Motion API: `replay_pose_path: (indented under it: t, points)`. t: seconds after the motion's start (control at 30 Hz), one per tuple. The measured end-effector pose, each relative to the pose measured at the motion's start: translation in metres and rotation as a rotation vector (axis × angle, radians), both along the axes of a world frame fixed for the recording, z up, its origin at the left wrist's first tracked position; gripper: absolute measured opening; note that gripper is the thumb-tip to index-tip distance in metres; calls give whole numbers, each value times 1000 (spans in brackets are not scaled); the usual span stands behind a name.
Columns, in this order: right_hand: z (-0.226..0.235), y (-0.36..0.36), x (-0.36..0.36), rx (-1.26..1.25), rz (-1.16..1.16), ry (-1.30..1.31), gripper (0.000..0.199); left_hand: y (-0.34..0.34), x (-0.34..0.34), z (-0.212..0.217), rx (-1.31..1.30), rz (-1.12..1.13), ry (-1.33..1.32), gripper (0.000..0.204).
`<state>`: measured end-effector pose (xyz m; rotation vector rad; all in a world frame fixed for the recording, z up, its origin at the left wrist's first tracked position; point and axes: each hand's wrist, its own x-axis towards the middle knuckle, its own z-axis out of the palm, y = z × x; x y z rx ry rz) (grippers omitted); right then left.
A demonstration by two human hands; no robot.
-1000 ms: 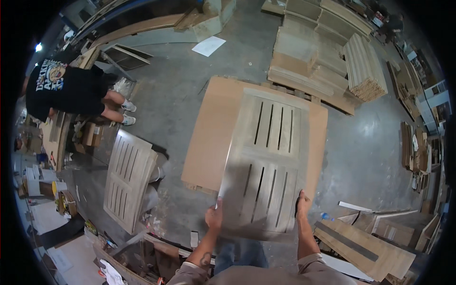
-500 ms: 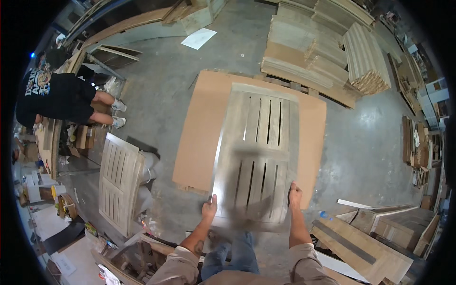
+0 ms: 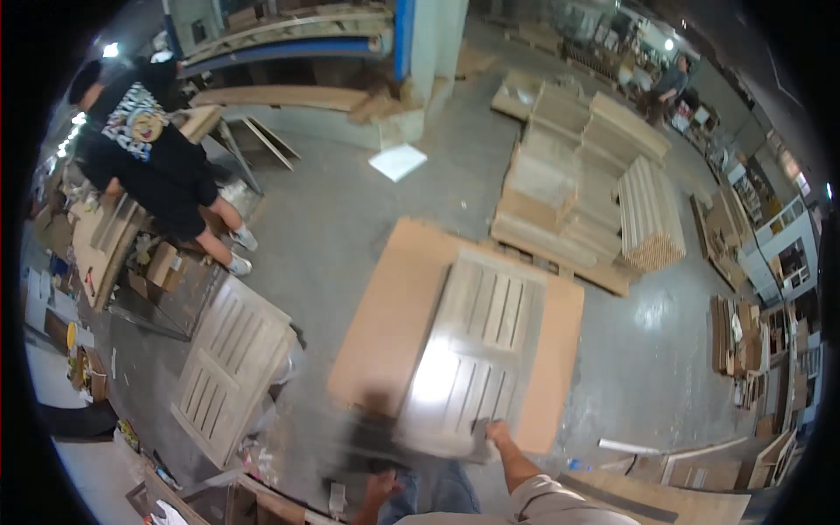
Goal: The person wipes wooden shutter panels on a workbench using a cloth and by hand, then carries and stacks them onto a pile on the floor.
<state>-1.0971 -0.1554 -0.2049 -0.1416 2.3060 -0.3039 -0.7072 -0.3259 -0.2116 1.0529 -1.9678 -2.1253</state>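
Observation:
A pale slatted wooden panel (image 3: 477,354) lies on a large brown board (image 3: 385,315) on the concrete floor in front of me. My right hand (image 3: 499,434) grips the panel's near right corner. My left hand (image 3: 381,486) is blurred and sits just below the panel's near left edge, beside a dark smear. Whether it touches the panel cannot be made out.
A second slatted panel (image 3: 232,367) leans at the left by a cluttered workbench (image 3: 96,236). A person in a black printed shirt (image 3: 144,144) bends there. Stacks of wooden panels (image 3: 577,192) stand beyond the board. Long planks (image 3: 691,490) lie at the lower right.
The panel has gone down and away from me onto the brown board. My left hand has dropped back from its near edge, and my view has tipped up toward the stacks.

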Motion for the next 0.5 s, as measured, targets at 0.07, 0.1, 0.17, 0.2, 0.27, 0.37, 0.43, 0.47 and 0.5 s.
replay_pose_path:
  t: [0.07, 0.1, 0.17, 0.2, 0.27, 0.37, 0.43, 0.47, 0.5]
  points:
    - [14, -48, 33, -10, 18, -55, 44, 7, 68, -2, -593, -172, -112, 34]
    - [24, -77, 52, 17, 60, -107, 43, 5, 104, 21, -899, -397, -172, 33]
    - [34, -127, 76, -118, 274, -152, 43, 5, 151, 48, -42, 227, -714, 27]
    - [40, -146, 93, -239, 462, -229, 42, 2, 186, 38, -65, 297, -635, 29]
    - [55, -210, 130, -141, 615, -80, 42, -10, 255, 17, -125, 411, -466, 39]
    - [48, -304, 159, -126, 1479, 27, 36, -54, 298, 6, 116, 941, -721, 51]
    - [30, -349, 173, -223, 640, -110, 38, -113, 295, 19, 321, 1036, -479, 50]
    - [26, -382, 175, -207, 681, -139, 39, -131, 293, 21, 127, 1020, -533, 47]
    - [35, -418, 196, -168, 764, -102, 37, -144, 300, 30, 239, 1142, -502, 45]
